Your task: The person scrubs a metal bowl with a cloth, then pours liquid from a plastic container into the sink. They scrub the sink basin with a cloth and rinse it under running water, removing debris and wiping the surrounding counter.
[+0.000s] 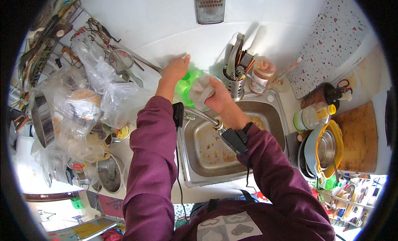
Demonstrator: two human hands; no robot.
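My right hand [219,96] grips a crumpled whitish cloth [200,90] above the back left corner of the stainless steel sink [183,154]. The cloth is against a translucent green plastic bottle [183,88] and covers part of it. My left hand [176,68] is at the far side of this bottle, by its green cap and close to the white wall. Its thumb points up, and its other fingers are hidden, so whether it grips the bottle is unclear. Between my forearms the curved metal faucet [202,114] reaches over the sink, whose basin has brown residue.
A perforated metal utensil holder [234,87] and a jar [262,75] stand behind the sink. To the right are a clear bottle with a yellow cap [314,116], stacked basins [314,151] and a wooden board [357,141]. Plastic bags [108,92] and a pot [109,172] crowd the left.
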